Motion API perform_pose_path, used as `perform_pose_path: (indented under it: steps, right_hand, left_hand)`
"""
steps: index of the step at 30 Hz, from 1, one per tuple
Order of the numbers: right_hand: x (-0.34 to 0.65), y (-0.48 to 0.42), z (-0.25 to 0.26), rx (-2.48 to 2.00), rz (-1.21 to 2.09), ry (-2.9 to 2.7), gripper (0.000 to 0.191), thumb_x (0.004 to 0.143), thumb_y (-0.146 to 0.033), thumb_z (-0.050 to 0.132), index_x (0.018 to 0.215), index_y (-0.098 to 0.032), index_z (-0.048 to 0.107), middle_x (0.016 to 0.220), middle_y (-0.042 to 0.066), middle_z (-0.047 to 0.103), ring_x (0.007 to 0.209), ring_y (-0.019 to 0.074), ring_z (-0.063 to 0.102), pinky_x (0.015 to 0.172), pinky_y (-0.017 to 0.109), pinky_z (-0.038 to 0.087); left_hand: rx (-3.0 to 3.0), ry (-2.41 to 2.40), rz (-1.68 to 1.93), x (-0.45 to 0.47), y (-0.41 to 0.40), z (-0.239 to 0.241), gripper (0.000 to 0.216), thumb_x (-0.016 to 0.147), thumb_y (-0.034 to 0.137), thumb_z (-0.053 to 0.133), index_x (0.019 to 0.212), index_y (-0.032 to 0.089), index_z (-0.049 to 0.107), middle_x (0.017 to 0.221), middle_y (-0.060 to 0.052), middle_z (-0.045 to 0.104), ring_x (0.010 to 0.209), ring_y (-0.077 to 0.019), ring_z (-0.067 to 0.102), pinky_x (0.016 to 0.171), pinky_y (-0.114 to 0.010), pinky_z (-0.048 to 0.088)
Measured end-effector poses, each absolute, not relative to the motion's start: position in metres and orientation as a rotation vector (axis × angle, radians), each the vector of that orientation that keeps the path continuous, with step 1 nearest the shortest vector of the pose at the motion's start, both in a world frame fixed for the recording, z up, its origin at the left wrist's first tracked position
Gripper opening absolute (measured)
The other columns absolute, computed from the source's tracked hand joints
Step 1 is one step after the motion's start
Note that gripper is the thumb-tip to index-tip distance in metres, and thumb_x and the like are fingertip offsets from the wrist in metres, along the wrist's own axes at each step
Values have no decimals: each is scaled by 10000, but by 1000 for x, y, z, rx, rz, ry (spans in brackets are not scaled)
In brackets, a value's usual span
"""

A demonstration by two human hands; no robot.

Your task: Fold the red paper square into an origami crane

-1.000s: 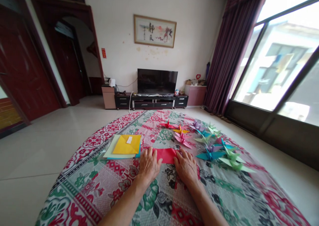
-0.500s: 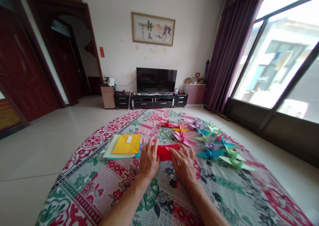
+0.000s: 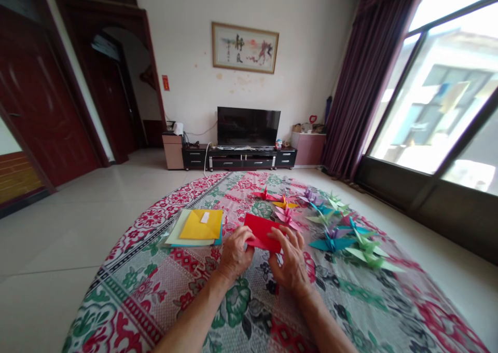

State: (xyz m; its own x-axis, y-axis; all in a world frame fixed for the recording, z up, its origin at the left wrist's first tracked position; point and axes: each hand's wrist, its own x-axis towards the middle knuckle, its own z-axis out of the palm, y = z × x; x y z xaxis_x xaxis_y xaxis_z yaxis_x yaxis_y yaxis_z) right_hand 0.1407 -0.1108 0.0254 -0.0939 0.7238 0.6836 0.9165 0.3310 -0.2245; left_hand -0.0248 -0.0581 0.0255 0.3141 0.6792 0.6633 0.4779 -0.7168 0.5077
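A folded sheet of red paper (image 3: 262,232) is held between my two hands above the patterned tablecloth. My left hand (image 3: 236,250) pinches its left end, the fingers curled over the near corner. At the right end, my right hand (image 3: 288,257) grips the paper with fingers on top and the thumb below. To the left lies a stack of paper sheets (image 3: 201,224), yellow uppermost, with pale green and blue edges showing and a small white piece on top. Several folded paper cranes (image 3: 334,240) in blue, green, purple, pink, orange and red stand to the right.
The round table's flowered cloth (image 3: 155,290) spreads under everything. Beyond the table's far edge stand a low black TV cabinet (image 3: 241,160) and a television (image 3: 249,126). A window with a dark purple curtain (image 3: 350,83) is at the right, and dark red doors are at the left.
The red paper has been lifted and tilted, so more of its face shows. My left fingers have gone from outstretched to curled around its end. The view has shifted slightly.
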Motion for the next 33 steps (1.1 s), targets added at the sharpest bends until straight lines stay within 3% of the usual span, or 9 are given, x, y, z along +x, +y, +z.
perform_pose_path:
  steps: [7,10,14,18,23,25,28,30,33]
  right_hand:
    - [152,-108,23,-1449,-267,-1909,517,663,-107,446,1162,-216,526,1118,47,616,1207,242,404,1064,479,157]
    - [157,-104,20,-1378,-240,-1919,445,702,-121,469,1123,-233,560,1135,48,611,1173,236,438,1040,466,221]
    - [160,-102,19,-1247,-208,-1965,259,741,-136,493,932,-252,624,1094,39,637,1130,233,482,999,460,283]
    - [152,-108,26,-1164,-129,-1986,147,726,-122,497,785,-223,586,1065,51,644,1107,234,511,1004,472,272]
    - [149,-114,31,-1135,13,-1972,198,658,-75,449,783,-212,519,918,37,663,938,196,598,1001,439,288]
    - [150,-115,31,-1150,53,-1949,200,653,-76,432,777,-209,516,800,14,653,805,169,612,946,389,349]
    - [151,-117,31,-1238,107,-1912,146,674,-100,428,732,-201,517,689,5,614,687,152,589,738,280,430]
    - [152,-117,31,-1291,158,-1896,119,690,-119,435,724,-197,519,668,1,608,648,143,579,635,238,419]
    - [153,-115,27,-1353,203,-1860,114,719,-143,439,752,-194,536,647,-11,614,602,133,579,597,223,409]
  left_hand:
    - [2166,980,1516,-40,-48,29,72,745,187,495,691,194,542,1015,-79,613,991,-192,560,881,-317,443]
    - [1957,936,1531,-44,-43,27,87,734,186,500,656,189,537,1008,-68,631,988,-187,568,889,-314,434]
    - [1700,900,1497,-49,-37,22,111,723,179,498,614,176,521,999,-62,641,993,-188,576,894,-311,423]
    - [1776,885,1470,-52,-33,13,83,688,148,529,610,173,541,949,-56,646,953,-179,585,864,-294,429]
    - [1970,901,1382,-51,-34,8,107,696,111,503,662,175,582,853,-41,656,823,-153,600,759,-264,449]
    - [2033,952,1321,-51,-35,8,143,704,104,493,726,177,613,792,-27,659,754,-145,596,715,-256,446]
    - [2202,1001,1225,-53,-34,8,182,687,80,497,733,180,643,735,-24,657,734,-154,582,718,-271,430]
    - [2322,1008,1178,-54,-33,6,160,656,72,521,663,177,640,691,-29,649,741,-167,573,741,-288,423]
    - [2395,1047,1134,-54,-32,3,111,648,102,555,648,177,637,688,-37,645,762,-178,573,775,-300,425]
